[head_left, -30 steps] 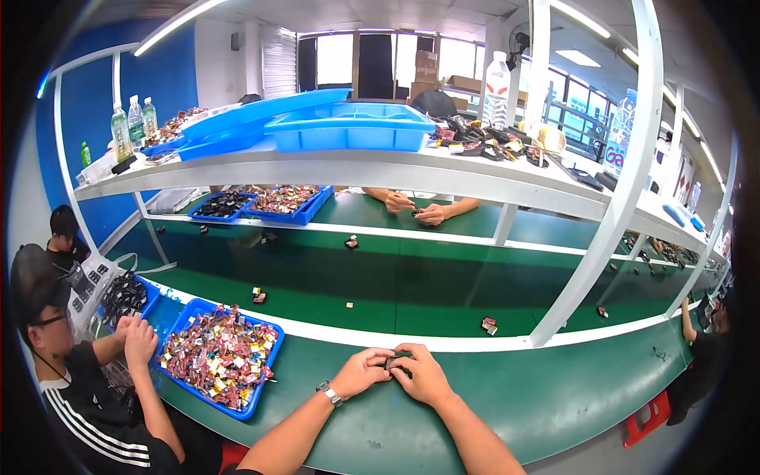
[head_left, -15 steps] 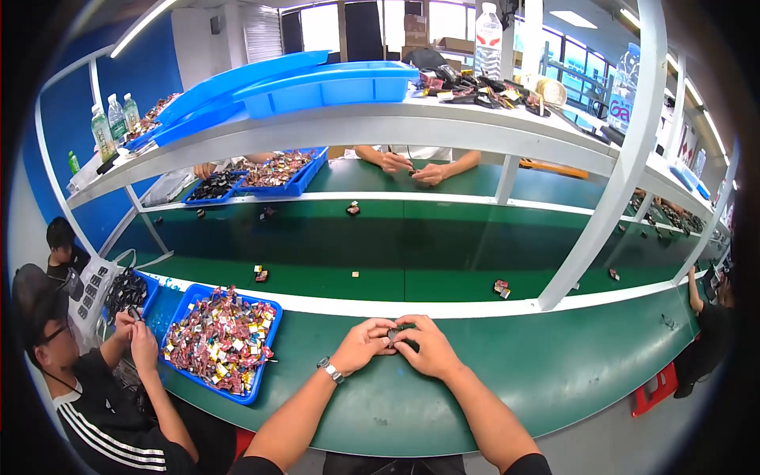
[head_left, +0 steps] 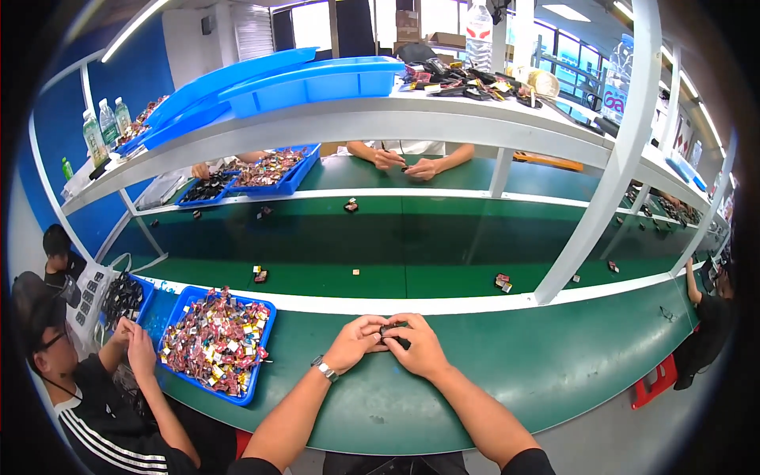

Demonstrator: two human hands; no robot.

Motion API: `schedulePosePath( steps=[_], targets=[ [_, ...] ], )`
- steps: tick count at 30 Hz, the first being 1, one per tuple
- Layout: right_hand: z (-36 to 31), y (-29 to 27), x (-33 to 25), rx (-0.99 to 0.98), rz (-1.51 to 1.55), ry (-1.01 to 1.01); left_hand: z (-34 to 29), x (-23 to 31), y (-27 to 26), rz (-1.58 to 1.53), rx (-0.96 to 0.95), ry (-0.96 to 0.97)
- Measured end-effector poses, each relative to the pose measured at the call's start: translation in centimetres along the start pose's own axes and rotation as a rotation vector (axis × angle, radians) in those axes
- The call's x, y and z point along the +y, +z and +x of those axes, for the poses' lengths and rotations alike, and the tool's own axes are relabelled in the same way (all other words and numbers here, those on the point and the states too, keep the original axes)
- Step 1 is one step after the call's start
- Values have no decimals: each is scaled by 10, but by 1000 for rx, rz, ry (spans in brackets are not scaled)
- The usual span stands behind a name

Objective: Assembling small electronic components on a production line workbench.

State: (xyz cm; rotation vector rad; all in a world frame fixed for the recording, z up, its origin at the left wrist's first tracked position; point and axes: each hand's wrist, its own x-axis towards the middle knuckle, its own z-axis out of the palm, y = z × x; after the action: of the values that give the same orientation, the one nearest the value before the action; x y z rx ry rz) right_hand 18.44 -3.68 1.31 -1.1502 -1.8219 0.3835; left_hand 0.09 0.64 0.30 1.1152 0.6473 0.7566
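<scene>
Over the near part of the green worktable (head_left: 475, 380), both my hands meet on a small black part (head_left: 393, 336), whose exact kind is too small to make out. My left hand (head_left: 356, 342), with a watch at the wrist, grips it from the left with thumb and fingers. From the right, my right hand (head_left: 416, 346) pinches it, fingertips close to the left ones. Much of the part is hidden behind the fingers. To the left stands a blue bin (head_left: 265, 336) heaped with small red, white and yellow wired pieces (head_left: 214, 340).
A co-worker (head_left: 103, 396) sits at my left, handling something small by a second blue bin of black parts (head_left: 123, 297). A white shelf frame (head_left: 586, 182) spans the table's far side. Small pieces (head_left: 503, 282) lie on the belt. Another person's hands (head_left: 408, 165) work opposite.
The view has shifted slightly. My fingers have changed their grip on the black part, which has turned a little between them and shows a darker side now.
</scene>
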Motion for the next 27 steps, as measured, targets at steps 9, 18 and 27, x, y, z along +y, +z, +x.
schedulePosePath(
  steps=[9, 18, 27],
  targets=[
    [1, 25, 9, 57, 126, -11, -4, 2, -2, 7, 119, 70],
    [-10, 0, 4, 40, 179, 86, 7, -8, 17, -5, 137, 77],
    [-6, 9, 3, 130, 97, 1, 4, -6, 5, 5, 65, 109]
  ],
)
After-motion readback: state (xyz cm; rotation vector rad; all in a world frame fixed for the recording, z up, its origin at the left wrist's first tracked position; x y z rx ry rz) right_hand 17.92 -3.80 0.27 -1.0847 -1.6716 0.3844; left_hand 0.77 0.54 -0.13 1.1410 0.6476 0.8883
